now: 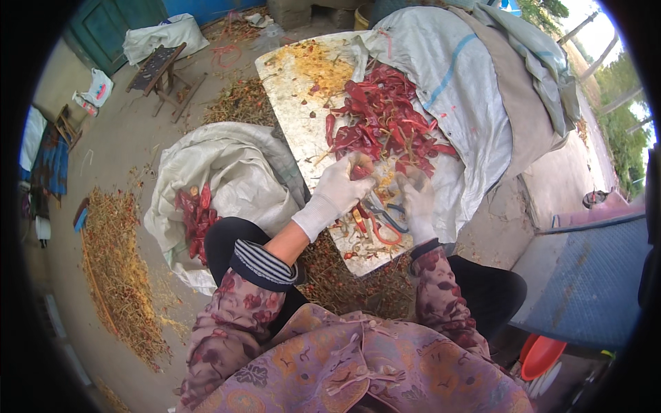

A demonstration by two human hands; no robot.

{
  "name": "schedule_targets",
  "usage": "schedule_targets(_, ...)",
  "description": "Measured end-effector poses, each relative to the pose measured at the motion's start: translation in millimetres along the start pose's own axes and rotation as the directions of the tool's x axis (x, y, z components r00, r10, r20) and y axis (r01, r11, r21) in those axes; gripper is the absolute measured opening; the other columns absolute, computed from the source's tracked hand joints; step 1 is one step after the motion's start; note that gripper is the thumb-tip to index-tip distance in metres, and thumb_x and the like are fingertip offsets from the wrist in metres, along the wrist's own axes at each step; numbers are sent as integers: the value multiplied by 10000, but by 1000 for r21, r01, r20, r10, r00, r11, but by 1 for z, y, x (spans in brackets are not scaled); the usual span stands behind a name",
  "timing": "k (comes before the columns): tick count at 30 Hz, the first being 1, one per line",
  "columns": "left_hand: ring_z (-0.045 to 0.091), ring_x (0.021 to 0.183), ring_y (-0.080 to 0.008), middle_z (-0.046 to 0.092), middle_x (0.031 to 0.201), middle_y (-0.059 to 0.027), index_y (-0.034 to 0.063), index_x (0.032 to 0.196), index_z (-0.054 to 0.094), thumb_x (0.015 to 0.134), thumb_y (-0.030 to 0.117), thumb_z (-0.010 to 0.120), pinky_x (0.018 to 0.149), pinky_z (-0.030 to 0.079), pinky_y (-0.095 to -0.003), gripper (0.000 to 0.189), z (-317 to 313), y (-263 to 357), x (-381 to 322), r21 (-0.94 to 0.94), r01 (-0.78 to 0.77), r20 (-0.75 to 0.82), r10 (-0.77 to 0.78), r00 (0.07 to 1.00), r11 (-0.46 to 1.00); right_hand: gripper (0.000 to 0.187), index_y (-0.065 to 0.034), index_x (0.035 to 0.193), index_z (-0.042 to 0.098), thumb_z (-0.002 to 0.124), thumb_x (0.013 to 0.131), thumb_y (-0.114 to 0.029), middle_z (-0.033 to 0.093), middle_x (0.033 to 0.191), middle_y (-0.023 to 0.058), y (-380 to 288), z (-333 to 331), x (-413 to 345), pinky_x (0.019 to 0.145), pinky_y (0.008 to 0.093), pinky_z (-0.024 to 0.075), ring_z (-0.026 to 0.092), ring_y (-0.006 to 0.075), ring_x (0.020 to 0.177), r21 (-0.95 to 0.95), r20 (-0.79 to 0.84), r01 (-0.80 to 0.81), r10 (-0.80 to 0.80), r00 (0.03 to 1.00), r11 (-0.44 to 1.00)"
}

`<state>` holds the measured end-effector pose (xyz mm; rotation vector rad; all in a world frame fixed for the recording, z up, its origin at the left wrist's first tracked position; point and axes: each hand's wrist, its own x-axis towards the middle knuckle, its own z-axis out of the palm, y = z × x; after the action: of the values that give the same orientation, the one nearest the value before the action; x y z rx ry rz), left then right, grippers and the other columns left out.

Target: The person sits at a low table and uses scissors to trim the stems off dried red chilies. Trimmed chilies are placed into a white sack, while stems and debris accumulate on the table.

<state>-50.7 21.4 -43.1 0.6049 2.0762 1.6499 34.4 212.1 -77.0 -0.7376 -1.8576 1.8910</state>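
Note:
My left hand [342, 185], in a white knit glove, pinches a dried red chili pepper [362, 172] above a worn white board [293, 111]. Close beside it is my gloved right hand [418, 199], its fingertips at the near edge of a heap of dried red chilies [379, 116]. Whether those fingers grip anything is unclear. Below the hands, scissors [384, 219] with orange and blue-grey handle loops lie on the board among stem scraps and pepper bits. Yellow seeds [320, 67] cover the board's far end.
A white woven sack [227, 155] with red chilies [199, 219] in its mouth stands left of the board. A large full sack [459, 77] adjoins the heap at right. Stem litter [121, 268], a folding stool [157, 69] and a blue quilted cover [594, 279] lie around me.

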Motion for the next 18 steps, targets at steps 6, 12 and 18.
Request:
schedule_targets(6, 622, 1001, -94, 691, 1132, -77, -19, 1320, 587, 939, 83, 682, 868, 519, -254, 406, 19, 0, -4, -216, 132, 54, -123, 991, 967, 282, 11, 1105, 659, 711, 835, -53, 717, 991, 112, -25, 19, -38, 784, 321, 535, 690, 196, 871, -180, 127, 391, -372, 919, 903)
schedule_targets(12, 679, 1081, -322, 693, 1184, -194, 33, 1245, 680, 870, 304, 706, 932, 525, -377, 463, 3, 15, -10, 191, -118, -125, 143, 982, 974, 366, 7, 1204, 661, 691, 848, -71, 678, 1115, 145, -55, 16, -42, 889, 353, 514, 657, 243, 975, -462, 346, 615, -509, 788, 639)
schedule_targets(18, 676, 1035, -362, 688, 1152, -200, 34, 1178, 701, 872, 344, 690, 897, 537, -420, 436, -4, 27, -12, 377, -138, -59, 173, 983, 916, 372, -9, 1235, 656, 684, 891, -148, 691, 1165, 187, -66, 20, -42, 930, 405, 508, 660, 327, 1082, -345, 380, 629, -509, 772, 697)
